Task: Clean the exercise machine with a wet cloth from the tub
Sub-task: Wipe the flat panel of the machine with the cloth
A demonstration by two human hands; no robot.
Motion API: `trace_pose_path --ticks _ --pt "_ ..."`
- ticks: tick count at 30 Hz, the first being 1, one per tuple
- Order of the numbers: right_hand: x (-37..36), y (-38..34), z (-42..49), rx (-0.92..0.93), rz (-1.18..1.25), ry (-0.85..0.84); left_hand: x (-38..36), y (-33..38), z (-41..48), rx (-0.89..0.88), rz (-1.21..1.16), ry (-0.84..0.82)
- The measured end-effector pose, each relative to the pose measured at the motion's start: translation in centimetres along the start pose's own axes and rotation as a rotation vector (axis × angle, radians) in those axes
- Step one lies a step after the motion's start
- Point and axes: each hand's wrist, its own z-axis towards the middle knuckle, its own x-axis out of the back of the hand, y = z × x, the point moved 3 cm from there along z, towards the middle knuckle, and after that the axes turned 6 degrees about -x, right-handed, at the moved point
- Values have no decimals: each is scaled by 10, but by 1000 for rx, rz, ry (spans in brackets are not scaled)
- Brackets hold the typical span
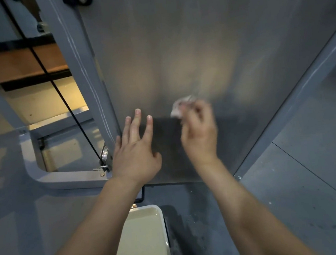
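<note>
the cloth (178, 108) may slip and fall
right hand (199, 133) only pinches it on the panel (176, 45); left hand (136, 150) lies flat, fingers straight.

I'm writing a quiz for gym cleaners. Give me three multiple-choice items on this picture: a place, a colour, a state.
1. Where does the tub stand? A. on the floor B. on a shelf C. on a chair
2. What colour is the cable? A. red B. black C. yellow
3. How is the left hand? A. fisted B. gripping a bottle C. fingers straight on the panel
Key: A, it sits below the forearms; B, a black line left of the panel; C, its fingers lie flat; the right hand holds the cloth.
</note>
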Motion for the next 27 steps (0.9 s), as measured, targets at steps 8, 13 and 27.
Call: trace_pose_path --ticks 8,13,27 --pt "45 -3 55 -27 12 340 -3 3 3 11 -20 10" --pt "6 16 -24 102 -156 -132 -4 8 2 29 -51 24" --pt "27 41 -16 92 -87 -93 -6 8 2 27 -83 22"
